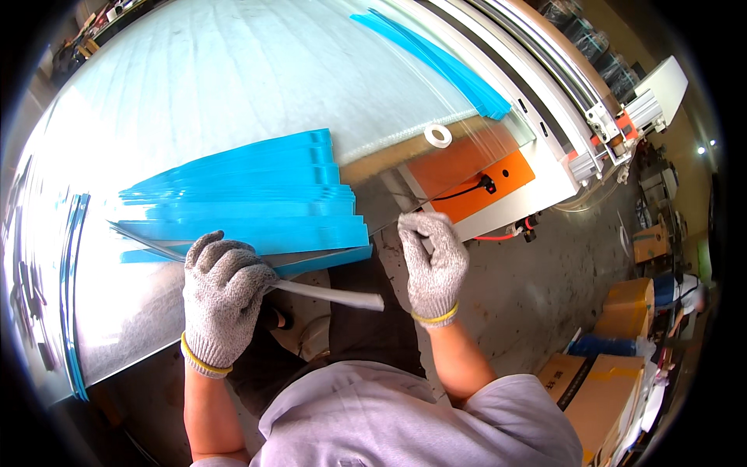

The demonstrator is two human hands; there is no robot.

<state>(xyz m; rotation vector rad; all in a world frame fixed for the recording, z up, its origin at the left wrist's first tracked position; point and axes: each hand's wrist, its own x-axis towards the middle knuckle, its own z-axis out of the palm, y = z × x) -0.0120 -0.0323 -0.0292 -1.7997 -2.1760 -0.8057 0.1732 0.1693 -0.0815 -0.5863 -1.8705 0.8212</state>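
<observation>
My left hand (226, 300), in a grey knit glove with a yellow cuff, is closed around a long narrow strip (331, 295). The strip's pale end sticks out to the right of the fist, and a darker length runs off to the left. Just beyond lies a fanned stack of shiny blue strips (264, 194) on the table, its lower edge beside the left knuckles. To the right of the stack my right hand (433, 265), gloved alike, is raised with thumb and fingertips pinched together. Whatever sits between those fingertips is too small to make out.
The broad glossy table (226, 86) has more blue strips (443, 58) at its far right and thin dark-blue strips (71, 288) at its left. A white tape roll (438, 136) lies near an orange panel (506, 180). Cardboard boxes (595, 393) stand at right; another person (685, 296) is beyond.
</observation>
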